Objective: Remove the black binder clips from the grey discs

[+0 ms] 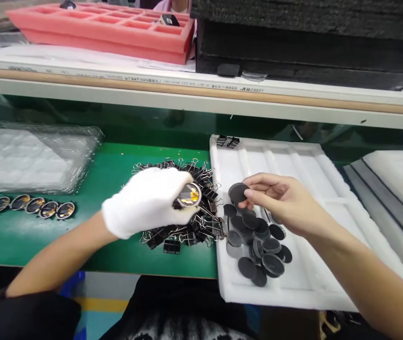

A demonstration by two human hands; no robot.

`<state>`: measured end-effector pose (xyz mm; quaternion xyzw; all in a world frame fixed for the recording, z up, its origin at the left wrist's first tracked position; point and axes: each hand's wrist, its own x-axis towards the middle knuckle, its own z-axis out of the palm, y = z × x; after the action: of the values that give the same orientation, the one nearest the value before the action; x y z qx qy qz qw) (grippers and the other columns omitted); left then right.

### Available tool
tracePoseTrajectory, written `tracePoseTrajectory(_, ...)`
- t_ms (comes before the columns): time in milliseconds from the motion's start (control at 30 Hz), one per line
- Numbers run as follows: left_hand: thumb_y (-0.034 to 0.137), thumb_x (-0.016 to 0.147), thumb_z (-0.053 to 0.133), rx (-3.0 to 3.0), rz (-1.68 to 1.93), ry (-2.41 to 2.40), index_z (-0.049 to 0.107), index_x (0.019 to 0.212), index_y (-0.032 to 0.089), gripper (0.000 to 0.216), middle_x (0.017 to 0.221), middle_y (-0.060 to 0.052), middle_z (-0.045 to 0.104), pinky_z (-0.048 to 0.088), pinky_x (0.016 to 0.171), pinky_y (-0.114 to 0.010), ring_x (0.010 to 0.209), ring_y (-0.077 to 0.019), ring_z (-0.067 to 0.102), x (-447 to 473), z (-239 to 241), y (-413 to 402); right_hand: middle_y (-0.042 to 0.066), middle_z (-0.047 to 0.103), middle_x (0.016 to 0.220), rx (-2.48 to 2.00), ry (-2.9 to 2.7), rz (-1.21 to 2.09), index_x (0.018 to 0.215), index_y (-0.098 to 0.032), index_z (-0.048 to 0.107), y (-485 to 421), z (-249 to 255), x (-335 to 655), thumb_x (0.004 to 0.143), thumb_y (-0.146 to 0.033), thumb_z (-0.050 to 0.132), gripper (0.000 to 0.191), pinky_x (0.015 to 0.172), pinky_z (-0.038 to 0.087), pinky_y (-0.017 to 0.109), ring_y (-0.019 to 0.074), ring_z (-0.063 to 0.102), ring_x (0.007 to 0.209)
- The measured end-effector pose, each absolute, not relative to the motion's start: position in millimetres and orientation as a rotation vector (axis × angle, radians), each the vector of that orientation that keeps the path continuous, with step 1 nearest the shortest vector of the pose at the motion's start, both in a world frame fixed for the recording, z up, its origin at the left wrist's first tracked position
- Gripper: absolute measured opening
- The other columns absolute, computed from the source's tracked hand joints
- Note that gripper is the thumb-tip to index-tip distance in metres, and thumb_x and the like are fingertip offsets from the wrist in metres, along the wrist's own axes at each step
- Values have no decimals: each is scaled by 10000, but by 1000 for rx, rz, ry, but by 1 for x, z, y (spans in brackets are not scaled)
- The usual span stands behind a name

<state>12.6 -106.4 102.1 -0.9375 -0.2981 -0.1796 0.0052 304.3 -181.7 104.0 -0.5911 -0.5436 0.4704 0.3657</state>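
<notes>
White-gloved left hand (151,200) grips a round, silver-rimmed part (189,194) with gold inside, above black metal clips (172,246). The bare right hand (281,198) pinches a round black disc (238,193), maybe two, over the white foam tray (305,283). Disc-picking seems the step; the next move calls for a gentle pinch.

Clip pile (187,236) on green surface (111,172). Gloved L hand (151,198) over pile, grip round a ringed pc (189,194) w/ gold inside. Bare R hand (279,198) R of pile, grip pinching blk disc (238,192); more blk discs (263,241) in wht tray (293,293), also R of pile. 5 similar pcs (34,205) far L of pile. Pink foam tray (98,35) on shelf (116,87) beyond pile.
</notes>
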Motion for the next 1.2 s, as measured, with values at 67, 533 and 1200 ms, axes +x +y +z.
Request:
tracePoseTrajectory(67, 539, 910, 603, -2954, -575, -919, 699, 1056, 224, 361, 872, -58, 759, 539, 684, -384, 774, -253, 731, 33, 101, -105, 44, 782, 760, -1421, -1410, 1139, 939, -263, 782, -186, 108, 288, 864, -512, 818, 263, 598, 653, 353, 220, 758, 658)
tracePoseTrajectory(533, 469, 919, 623, -3027, -691, -826, 652, 978, 204, 274, 796, -37, 728, 517, 670, -369, 746, -233, 733, 43, 85, -110, 75, 582, 1551, -1062, -2098, 400, 1393, -353, 673, -185, 82, 267, 914, -149, 711, 522, 1074, 587, 575, 338, 595, 1392)
tracePoseTrajectory(1200, 545, 976, 495, -3063, 323, -1308, 799, 994, 259, 418, 999, -27, 786, 434, 686, -296, 823, -189, 683, 7, 67, 55, 2, 735, 855, -1135, -950, 1773, 956, -221, 751, -171, 89, 283, 756, -319, 960, 306, 765, 619, 229, 119, 696, 790)
